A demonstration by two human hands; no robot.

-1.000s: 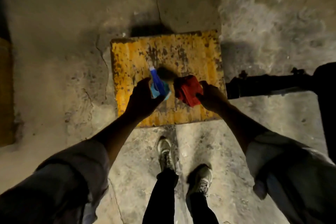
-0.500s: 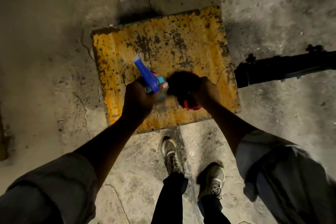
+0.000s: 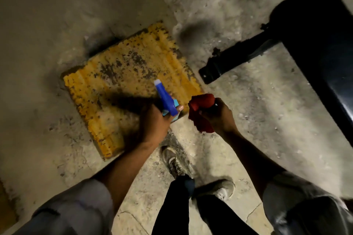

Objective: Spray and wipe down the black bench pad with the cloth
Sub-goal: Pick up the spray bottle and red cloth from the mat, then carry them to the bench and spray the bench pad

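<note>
My left hand point(image 3: 152, 126) grips a blue spray bottle point(image 3: 165, 99), its white-tipped nozzle pointing up and away over the floor. My right hand point(image 3: 217, 114) is closed on a bunched red cloth point(image 3: 200, 108), held close beside the bottle. The black bench pad point(image 3: 321, 47) fills the upper right of the view, running diagonally down to the right edge, well to the right of both hands. A black steel foot of the bench point(image 3: 233, 61) sticks out from under the pad toward the hands.
A worn yellow floor plate point(image 3: 122, 86) with dark rust spots lies on the cracked concrete floor under and left of my left hand. My two shoes point(image 3: 173, 160) stand below the hands. A yellow edge point(image 3: 5, 208) shows at the lower left.
The view has swung to the right, bringing the black bench pad into sight. Both hands have shifted right off the yellow plate's centre, still holding the bottle and the cloth.
</note>
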